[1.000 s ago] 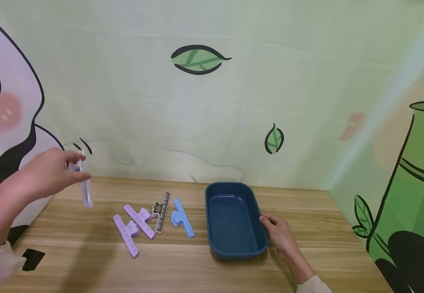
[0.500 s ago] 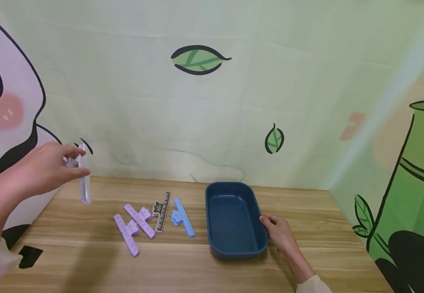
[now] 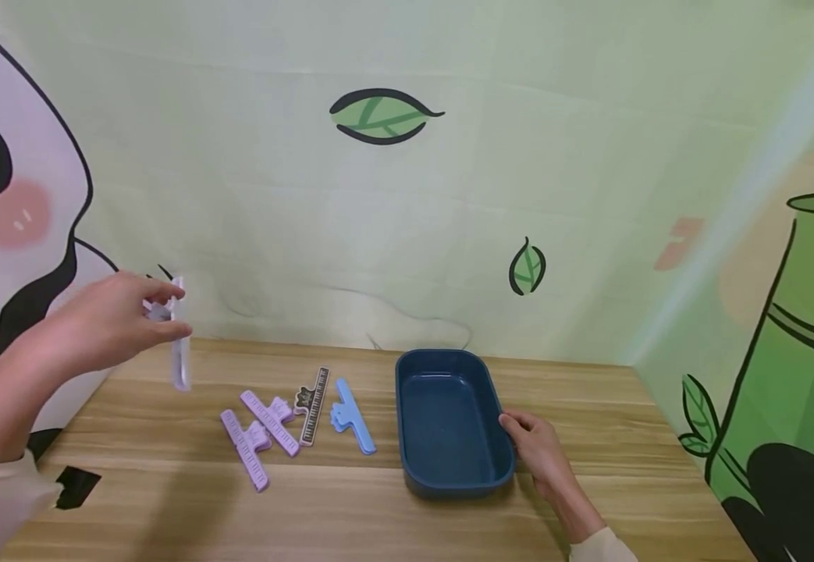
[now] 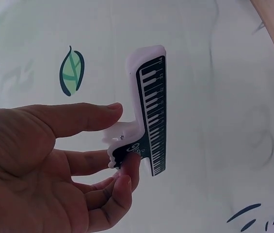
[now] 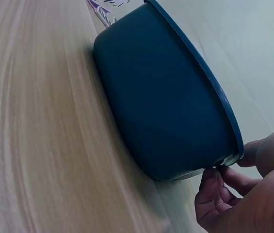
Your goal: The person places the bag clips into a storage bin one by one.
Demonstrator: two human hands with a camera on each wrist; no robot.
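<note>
Off the table at the left, my left hand (image 3: 115, 320) pinches a white clip (image 4: 132, 92) between thumb and fingers. The clip's black face, printed with piano keys, shows in the left wrist view; the head view sees it nearly edge-on. On the right, my right hand (image 3: 540, 453) grips the right rim of a deep blue rectangular basin (image 3: 449, 488), which stands on the table. In the right wrist view the fingers curl at the rim of the basin (image 5: 161, 97). Nothing lies inside it.
Between the hands lie two purple clips (image 3: 243, 449) (image 3: 269, 421), a black keyboard-patterned clip (image 3: 314, 406) and a blue clip (image 3: 353, 417). A pale green cloth (image 3: 273, 195) with printed leaves and a panda hangs behind the wooden table (image 3: 322, 515).
My left hand, with the white clip, has shifted slightly to the right over the last half second. My right hand and the basin stay in place.
</note>
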